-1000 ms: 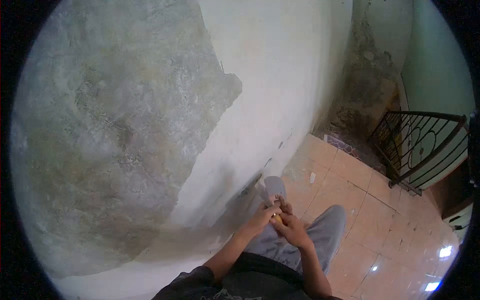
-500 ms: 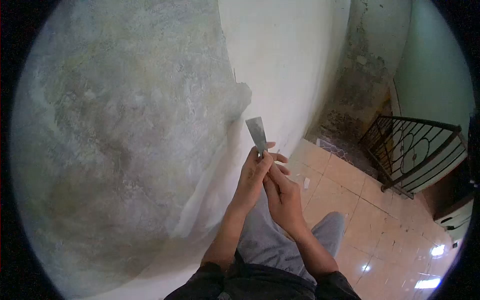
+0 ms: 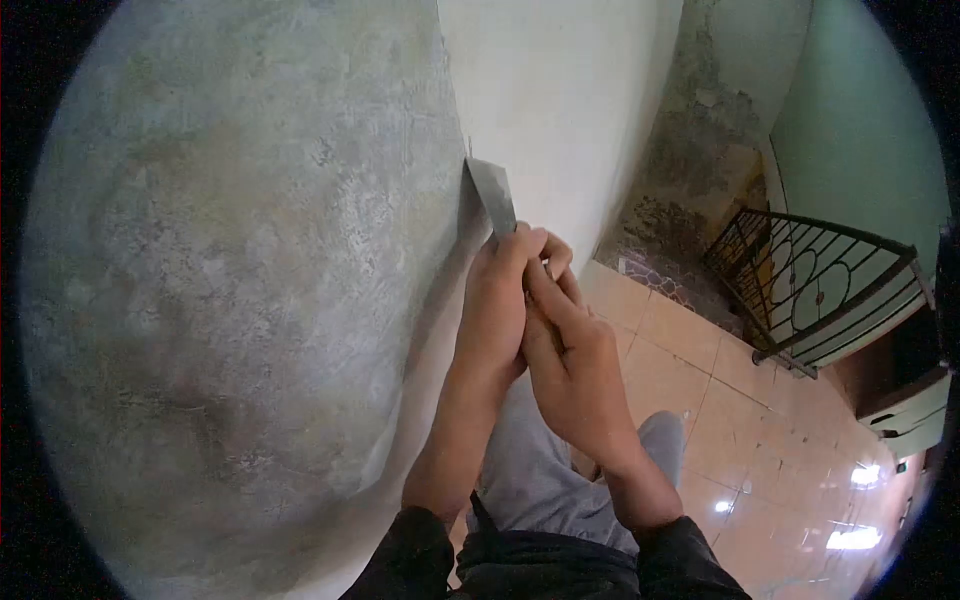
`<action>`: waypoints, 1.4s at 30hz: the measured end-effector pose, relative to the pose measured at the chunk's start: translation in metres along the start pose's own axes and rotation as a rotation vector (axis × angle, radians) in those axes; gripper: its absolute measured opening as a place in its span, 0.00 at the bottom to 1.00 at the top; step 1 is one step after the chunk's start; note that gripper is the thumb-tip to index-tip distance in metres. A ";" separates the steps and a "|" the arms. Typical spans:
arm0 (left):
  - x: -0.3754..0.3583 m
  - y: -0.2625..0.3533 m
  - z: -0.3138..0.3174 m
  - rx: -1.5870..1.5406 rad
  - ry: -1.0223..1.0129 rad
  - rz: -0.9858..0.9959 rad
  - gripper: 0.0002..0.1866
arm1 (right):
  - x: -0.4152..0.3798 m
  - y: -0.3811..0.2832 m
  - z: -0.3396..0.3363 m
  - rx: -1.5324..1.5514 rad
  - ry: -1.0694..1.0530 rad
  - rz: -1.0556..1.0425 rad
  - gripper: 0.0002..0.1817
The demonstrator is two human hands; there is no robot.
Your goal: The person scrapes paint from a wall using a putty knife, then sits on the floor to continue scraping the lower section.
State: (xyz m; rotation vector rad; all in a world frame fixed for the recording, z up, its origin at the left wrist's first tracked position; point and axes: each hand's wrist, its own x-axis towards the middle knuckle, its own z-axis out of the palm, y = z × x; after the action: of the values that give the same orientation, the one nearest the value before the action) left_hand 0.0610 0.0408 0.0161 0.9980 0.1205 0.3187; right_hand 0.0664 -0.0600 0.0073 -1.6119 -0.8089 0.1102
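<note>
scraper (image 3: 492, 192) higher — near wall (image 3: 560, 90) (both hands (image 3: 580, 375) around)

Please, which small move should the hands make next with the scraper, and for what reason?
I would perhaps ease the scraper gently toward the wall, keeping it low. Its blade end appears at the border of the grey patch, contact is unclear, and the left hand grips it with the right hand close beside.
</note>
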 end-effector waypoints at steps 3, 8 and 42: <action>-0.005 0.001 0.009 -0.112 -0.008 0.021 0.11 | -0.002 0.003 -0.003 -0.123 0.029 -0.144 0.21; -0.001 -0.003 0.006 -0.221 -0.028 0.078 0.08 | -0.001 -0.001 -0.010 -0.086 -0.061 -0.078 0.21; 0.014 -0.001 0.015 -0.178 0.133 0.042 0.08 | 0.011 0.020 -0.012 0.060 -0.001 -0.079 0.12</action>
State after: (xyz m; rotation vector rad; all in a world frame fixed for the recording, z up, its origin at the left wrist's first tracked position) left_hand 0.0782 0.0330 0.0243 0.8034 0.1884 0.4267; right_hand 0.0894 -0.0640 -0.0042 -1.5214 -0.8611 0.0778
